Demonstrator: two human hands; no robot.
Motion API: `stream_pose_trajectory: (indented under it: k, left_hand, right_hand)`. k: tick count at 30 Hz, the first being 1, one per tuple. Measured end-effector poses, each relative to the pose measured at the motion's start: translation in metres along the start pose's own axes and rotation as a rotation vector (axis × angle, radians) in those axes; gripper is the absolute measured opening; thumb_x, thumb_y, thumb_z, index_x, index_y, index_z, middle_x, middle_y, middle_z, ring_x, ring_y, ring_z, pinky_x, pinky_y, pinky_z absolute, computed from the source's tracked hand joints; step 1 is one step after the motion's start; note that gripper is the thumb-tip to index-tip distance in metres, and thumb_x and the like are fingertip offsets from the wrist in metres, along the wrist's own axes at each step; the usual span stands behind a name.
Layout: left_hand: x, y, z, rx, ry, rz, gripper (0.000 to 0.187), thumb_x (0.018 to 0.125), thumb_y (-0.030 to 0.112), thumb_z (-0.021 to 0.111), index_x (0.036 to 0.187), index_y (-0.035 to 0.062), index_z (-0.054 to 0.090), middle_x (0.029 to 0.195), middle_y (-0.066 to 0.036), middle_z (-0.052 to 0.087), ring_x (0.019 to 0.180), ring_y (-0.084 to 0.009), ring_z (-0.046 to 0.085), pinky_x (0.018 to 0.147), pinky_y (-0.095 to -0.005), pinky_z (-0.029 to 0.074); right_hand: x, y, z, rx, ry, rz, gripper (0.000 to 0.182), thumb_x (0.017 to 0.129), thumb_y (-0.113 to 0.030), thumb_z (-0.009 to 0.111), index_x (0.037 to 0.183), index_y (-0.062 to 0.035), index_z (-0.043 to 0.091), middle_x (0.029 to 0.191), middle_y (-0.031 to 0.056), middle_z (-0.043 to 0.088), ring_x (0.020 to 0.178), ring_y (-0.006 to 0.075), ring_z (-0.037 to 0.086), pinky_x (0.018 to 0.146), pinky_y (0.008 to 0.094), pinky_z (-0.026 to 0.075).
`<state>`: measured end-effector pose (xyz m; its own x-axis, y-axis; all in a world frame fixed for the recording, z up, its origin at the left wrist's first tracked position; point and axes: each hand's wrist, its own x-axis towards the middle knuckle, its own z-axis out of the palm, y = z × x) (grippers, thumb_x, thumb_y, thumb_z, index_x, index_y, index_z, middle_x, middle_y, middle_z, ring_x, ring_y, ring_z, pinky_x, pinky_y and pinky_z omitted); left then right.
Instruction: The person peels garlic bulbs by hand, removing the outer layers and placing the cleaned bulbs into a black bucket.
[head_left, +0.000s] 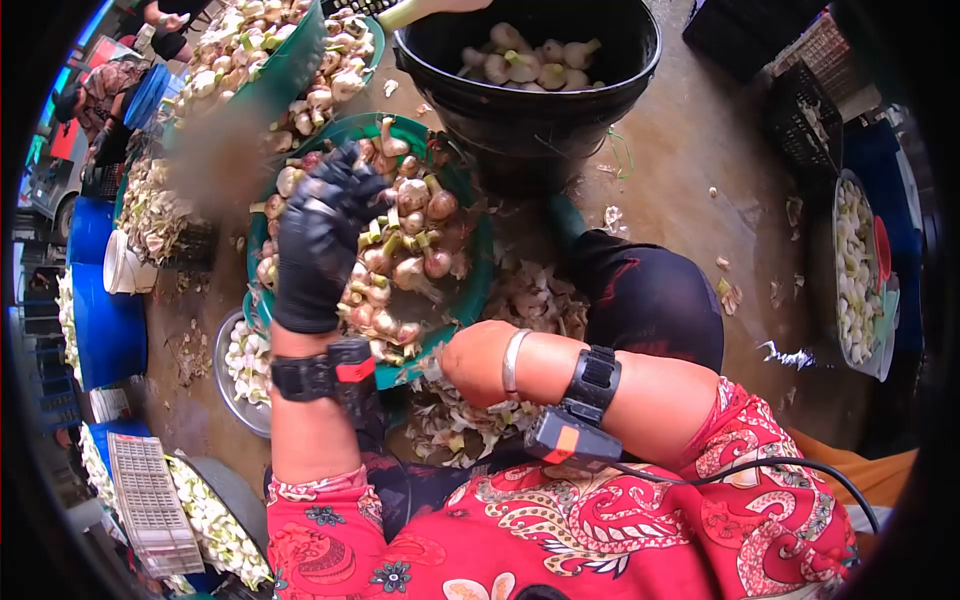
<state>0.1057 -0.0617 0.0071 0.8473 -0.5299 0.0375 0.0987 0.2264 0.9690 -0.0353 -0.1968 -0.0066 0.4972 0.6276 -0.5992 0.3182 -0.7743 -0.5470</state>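
Observation:
My left hand (325,240), in a black glove, is over the left part of a green basket (483,265) of untrimmed garlic bulbs (410,195). Its fingers are curled; what they hold, if anything, cannot be made out. My bare right hand (475,362), with a bangle at the wrist, is at the basket's near right edge, above a pile of garlic skins (465,420). Its fingers are bent inward and mostly hidden. A brown blur (215,160) hangs up and left of my gloved hand.
A black bucket (520,110) with peeled bulbs stands ahead. A steel bowl (225,385) of white garlic is at left, near blue tubs (105,330). Another tray (855,350) of garlic lies far right. A person (105,95) works at upper left; another person's hand (440,6) is at top.

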Motion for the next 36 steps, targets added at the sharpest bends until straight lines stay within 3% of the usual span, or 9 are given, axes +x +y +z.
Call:
stream_pose_trajectory:
  k: [3,8,16,18,24,28,31,33,36]
  left_hand:
    - [-0.019,-0.124,-0.033,0.249,0.062,-0.391,0.035,0.092,0.013,0.051,0.124,0.0003,0.056,0.111,-0.013,0.064,0.102,-0.0271,0.062,0.090,-0.0376,0.050]
    - [-0.004,-0.203,-0.016,1.472,-0.046,-0.228,0.048,0.084,0.025,0.059,0.130,0.0136,0.053,0.133,-0.015,0.052,0.126,-0.0373,0.044,0.106,-0.0465,0.034]
    - [0.016,-0.255,-0.040,1.524,-0.193,-0.544,0.055,0.078,0.024,0.065,0.130,0.0111,0.052,0.120,-0.018,0.060,0.109,-0.0374,0.057,0.094,-0.0437,0.045]
    - [-0.009,-0.251,-0.049,1.298,-0.136,-0.203,0.040,0.083,0.023,0.062,0.119,0.0071,0.061,0.101,-0.013,0.068,0.089,-0.0256,0.066,0.080,-0.0381,0.051]
    - [-0.051,-0.134,-0.012,0.171,0.219,-0.438,0.023,0.086,0.010,0.063,0.107,0.0006,0.066,0.090,-0.003,0.066,0.078,-0.0110,0.059,0.070,-0.0234,0.049]
    - [-0.072,-0.036,0.006,1.075,-0.122,0.251,0.029,0.084,-0.002,0.054,0.110,0.0018,0.067,0.108,-0.015,0.065,0.093,-0.0196,0.065,0.077,-0.0293,0.053]
    - [-0.088,-0.007,0.024,0.278,0.292,-0.204,0.026,0.083,0.000,0.058,0.107,0.0028,0.068,0.105,-0.016,0.065,0.096,-0.0274,0.063,0.085,-0.0334,0.050]
    - [-0.092,0.009,0.022,0.678,0.228,0.011,0.023,0.083,-0.001,0.060,0.104,0.0020,0.068,0.104,-0.014,0.065,0.097,-0.0261,0.063,0.087,-0.0333,0.049]
    - [-0.103,0.022,0.018,1.090,0.135,0.265,0.018,0.082,-0.001,0.062,0.099,0.0013,0.068,0.102,-0.012,0.066,0.100,-0.0250,0.061,0.089,-0.0346,0.047]
  right_hand:
    - [-0.020,-0.010,-0.011,0.078,0.114,-0.132,0.022,0.069,-0.013,0.068,0.089,-0.0046,0.073,0.089,0.0124,0.071,0.088,0.0294,0.068,0.073,0.0402,0.054]
    - [-0.030,0.011,-0.008,0.230,0.288,-0.114,0.025,0.065,-0.009,0.066,0.088,-0.0003,0.064,0.083,0.0176,0.066,0.075,0.0343,0.067,0.067,0.0428,0.053]
    - [-0.033,0.015,-0.008,0.323,0.414,-0.041,0.016,0.077,-0.012,0.057,0.089,-0.0032,0.061,0.088,0.0163,0.061,0.085,0.0340,0.063,0.073,0.0442,0.050]
    - [-0.033,0.016,-0.006,0.286,0.435,-0.034,0.016,0.077,-0.012,0.057,0.090,-0.0033,0.061,0.087,0.0160,0.061,0.084,0.0337,0.063,0.073,0.0441,0.050]
    - [-0.027,0.018,-0.009,0.346,0.711,0.123,0.061,0.068,-0.011,0.073,0.123,-0.0066,0.047,0.113,0.0231,0.051,0.091,0.0408,0.060,0.080,0.0471,0.050]
    - [0.005,0.032,-0.014,0.623,1.117,-0.048,0.066,0.065,-0.005,0.067,0.127,-0.0078,0.045,0.115,0.0256,0.051,0.099,0.0421,0.058,0.089,0.0430,0.047]
    - [0.029,0.036,-0.013,0.872,1.121,-0.309,0.058,0.064,-0.004,0.064,0.119,-0.0079,0.049,0.096,0.0177,0.063,0.088,0.0326,0.063,0.080,0.0364,0.050]
    - [0.012,0.015,-0.025,1.439,0.838,-0.299,0.051,0.067,0.004,0.068,0.115,-0.0053,0.053,0.097,0.0044,0.063,0.087,0.0102,0.060,0.076,0.0248,0.050]
    - [0.012,0.009,-0.026,1.585,0.715,-0.198,0.050,0.067,0.003,0.071,0.112,-0.0058,0.052,0.091,0.0052,0.062,0.074,0.0107,0.061,0.056,0.0218,0.048]
